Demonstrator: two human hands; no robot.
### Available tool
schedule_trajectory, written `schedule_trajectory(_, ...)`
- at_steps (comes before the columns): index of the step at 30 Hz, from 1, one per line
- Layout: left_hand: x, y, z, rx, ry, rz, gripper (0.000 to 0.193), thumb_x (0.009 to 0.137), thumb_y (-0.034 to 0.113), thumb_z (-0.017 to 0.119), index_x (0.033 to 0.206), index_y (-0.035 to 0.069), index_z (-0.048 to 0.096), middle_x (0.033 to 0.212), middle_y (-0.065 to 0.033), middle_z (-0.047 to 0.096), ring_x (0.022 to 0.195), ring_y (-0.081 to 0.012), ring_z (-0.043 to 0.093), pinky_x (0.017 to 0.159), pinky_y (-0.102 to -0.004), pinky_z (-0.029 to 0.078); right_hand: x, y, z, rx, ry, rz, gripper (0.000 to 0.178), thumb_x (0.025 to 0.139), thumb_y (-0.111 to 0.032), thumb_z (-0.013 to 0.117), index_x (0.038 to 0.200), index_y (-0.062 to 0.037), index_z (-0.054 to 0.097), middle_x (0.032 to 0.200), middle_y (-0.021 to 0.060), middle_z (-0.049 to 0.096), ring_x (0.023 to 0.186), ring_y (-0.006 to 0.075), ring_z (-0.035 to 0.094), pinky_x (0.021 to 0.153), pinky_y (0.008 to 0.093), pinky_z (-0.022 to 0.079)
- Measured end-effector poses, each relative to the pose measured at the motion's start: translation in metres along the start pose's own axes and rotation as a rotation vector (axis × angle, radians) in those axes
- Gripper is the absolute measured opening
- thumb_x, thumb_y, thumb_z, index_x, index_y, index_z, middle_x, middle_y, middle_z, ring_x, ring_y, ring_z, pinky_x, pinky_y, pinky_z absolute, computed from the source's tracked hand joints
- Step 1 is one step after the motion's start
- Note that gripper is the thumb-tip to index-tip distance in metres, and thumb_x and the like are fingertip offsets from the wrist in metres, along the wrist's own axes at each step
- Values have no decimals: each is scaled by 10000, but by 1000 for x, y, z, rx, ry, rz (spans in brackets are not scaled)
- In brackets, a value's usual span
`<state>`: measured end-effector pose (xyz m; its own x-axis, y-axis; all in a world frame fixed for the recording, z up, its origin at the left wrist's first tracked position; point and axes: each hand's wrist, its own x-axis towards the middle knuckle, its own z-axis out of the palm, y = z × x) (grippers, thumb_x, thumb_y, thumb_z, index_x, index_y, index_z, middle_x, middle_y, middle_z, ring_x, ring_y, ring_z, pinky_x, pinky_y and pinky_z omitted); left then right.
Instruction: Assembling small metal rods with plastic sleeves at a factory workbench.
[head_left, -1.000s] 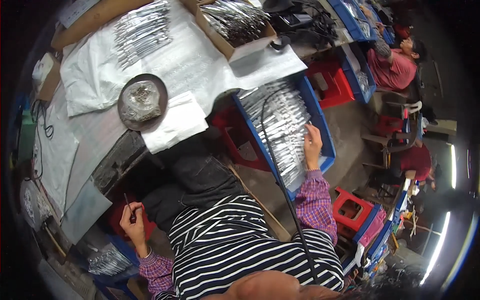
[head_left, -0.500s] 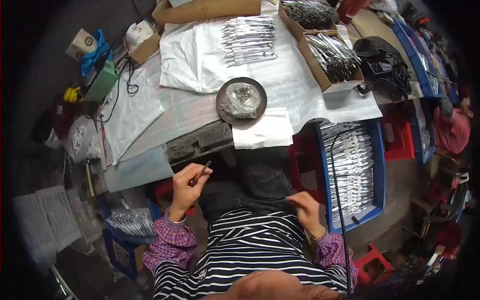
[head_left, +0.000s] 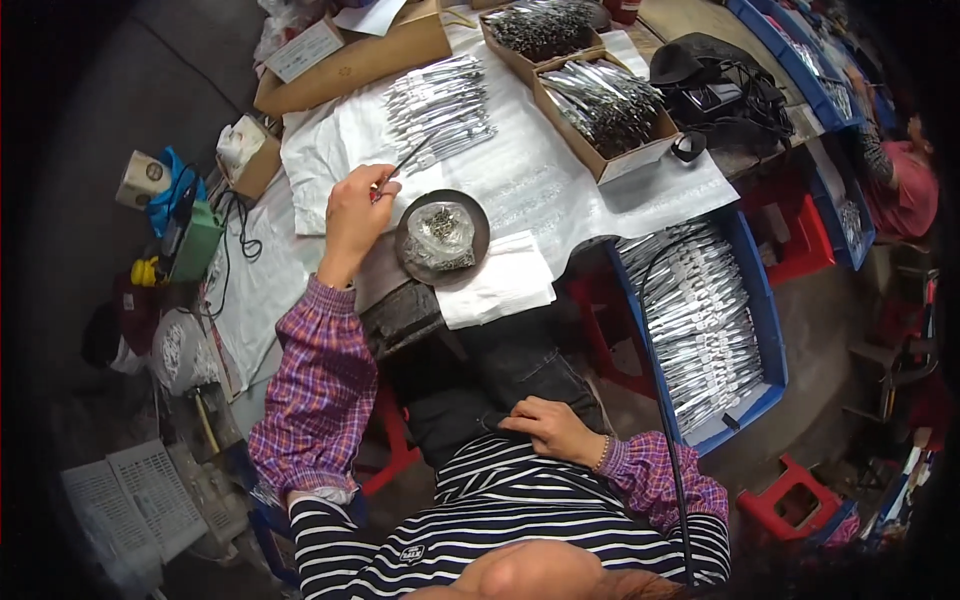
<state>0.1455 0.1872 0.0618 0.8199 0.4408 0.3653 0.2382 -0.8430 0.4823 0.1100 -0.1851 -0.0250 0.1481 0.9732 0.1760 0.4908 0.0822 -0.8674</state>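
My left hand (head_left: 358,205) is stretched over the white-covered table, its fingers closed around a slim dark tool (head_left: 412,155). The tool's thin tip points up and right, toward a row of slim silver metal pieces (head_left: 437,100). Just right of this hand, a round dark dish (head_left: 405,250) holds a clear plastic bag (head_left: 440,225) of small metal parts. My right hand (head_left: 555,428) rests against my lap with its fingers bent and pressed together. Whatever may be between those fingertips is hidden. A folded white cloth or paper (head_left: 505,290) lies at the table's near edge, beside the dish.
Cardboard boxes of slim pieces (head_left: 605,110) stand at the far right of the table, beside a black bag (head_left: 715,90). A blue crate (head_left: 770,385) packed with silver pieces is at my right, with a dark cable (head_left: 655,340) across it. Another person (head_left: 900,185) sits far right.
My left hand has moved from above my lap forward over the table, carrying the tool toward the silver row. My right hand has moved left, in against my lap. The view has shifted.
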Motion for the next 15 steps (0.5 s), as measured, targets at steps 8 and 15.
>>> schedule_trajectory(8,22,-6,36,163,-31,20,194,782,153,628,952,60,638,831,-136,640,707,-280,629,647,-366,492,4,20,3,154,111,89,402,628,65,501,985,-65,635,891,95,559,847,274,565,714,348,491)
schedule_trajectory(15,23,-42,48,152,-14,192,196,773,114,623,958,51,634,820,-142,632,715,-306,616,659,-379,484,10,40,16,325,216,45,372,622,58,479,949,-40,626,928,106,577,867,310,577,711,360,477)
